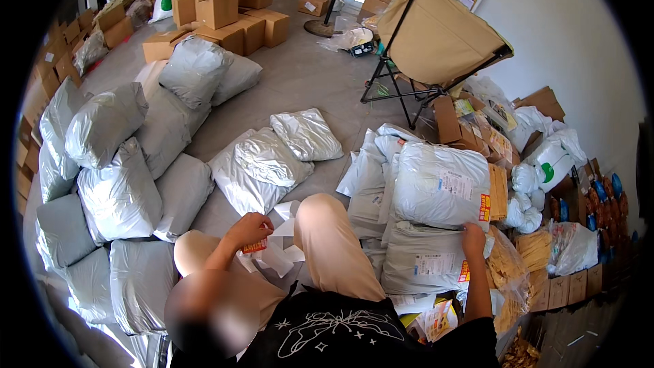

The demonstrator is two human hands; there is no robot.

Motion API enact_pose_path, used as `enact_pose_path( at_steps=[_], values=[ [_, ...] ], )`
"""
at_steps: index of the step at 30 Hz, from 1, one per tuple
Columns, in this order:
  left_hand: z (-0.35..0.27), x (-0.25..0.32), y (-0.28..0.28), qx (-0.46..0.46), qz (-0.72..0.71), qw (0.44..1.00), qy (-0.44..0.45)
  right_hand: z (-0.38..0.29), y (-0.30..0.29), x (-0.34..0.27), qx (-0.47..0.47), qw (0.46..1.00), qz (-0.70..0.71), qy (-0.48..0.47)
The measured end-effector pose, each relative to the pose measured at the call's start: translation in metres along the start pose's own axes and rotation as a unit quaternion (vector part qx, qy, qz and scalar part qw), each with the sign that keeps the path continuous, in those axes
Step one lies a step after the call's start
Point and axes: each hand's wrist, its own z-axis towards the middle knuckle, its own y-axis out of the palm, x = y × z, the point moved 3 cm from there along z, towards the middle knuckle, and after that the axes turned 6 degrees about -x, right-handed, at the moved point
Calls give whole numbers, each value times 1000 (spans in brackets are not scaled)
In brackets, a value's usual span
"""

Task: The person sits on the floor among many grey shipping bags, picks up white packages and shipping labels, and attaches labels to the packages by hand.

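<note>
My left hand (249, 232), above my left knee, holds a strip of red-and-yellow stickers (254, 246). Crumpled white paper (280, 253) hangs and lies beside it, between my legs. At my right, my right hand (474, 239) has its fingers curled at the lower right corner of a plump grey poly mailer (424, 184). That mailer bears a white shipping label (456, 185) and a red-and-yellow sticker (484, 208). Just below lies a second labelled poly mailer (421, 260), also with such a sticker (464, 271). A blurred patch covers part of my left arm.
Stuffed grey mailers (120, 189) are heaped at my left. Flatter silver mailers (260, 163) lie on the floor ahead. Cardboard boxes (217, 10) stand farther back. A beige folding chair (439, 36) stands ahead right, near an open carton (449, 125) and bundled brown paper (534, 250).
</note>
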Motion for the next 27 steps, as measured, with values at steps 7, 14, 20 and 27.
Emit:
enact_pose_path(
  at_steps=[7,14,20,27],
  values=[
    [-1,-9,-20,154,-169,971,-68,11,-76,-168,6,949,289,-128],
    [-24,-8,10,146,-374,910,-104,-14,-47,-340,-165,810,449,-339],
    [-28,11,22,283,-506,809,-92,-40,14,-401,-406,769,403,-285],
    [-17,28,23,343,-533,771,-54,-44,27,-400,-265,797,462,-283]
  ],
)
